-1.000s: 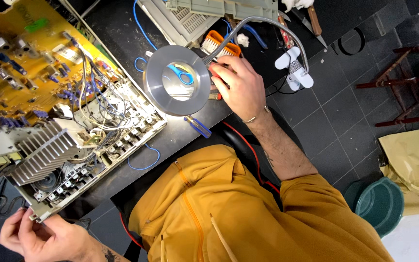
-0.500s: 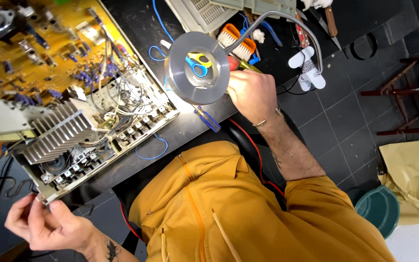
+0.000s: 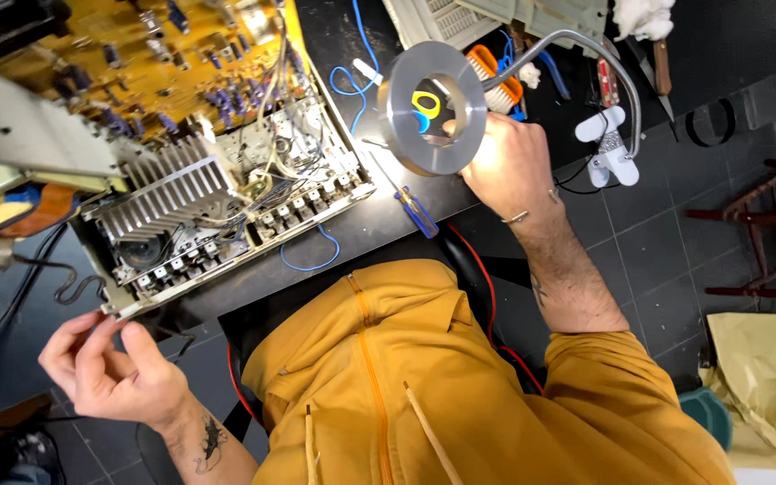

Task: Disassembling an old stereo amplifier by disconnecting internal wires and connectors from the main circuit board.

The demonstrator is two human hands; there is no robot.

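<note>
Gripping the round ring lamp [image 3: 433, 108] at its 4 o'clock rim, the right hand [image 3: 505, 166] is closed on it. At 8 o'clock, the left hand [image 3: 105, 364] pinches the corner of the opened amplifier chassis [image 3: 217, 211]; a blue-handled screwdriver [image 3: 415, 208] lies between them.

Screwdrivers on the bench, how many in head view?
1 clearly: a blue-handled screwdriver on the black bench edge, below the ring lamp, beside the right hand. Others may be hidden among the tools behind the lamp.
</note>
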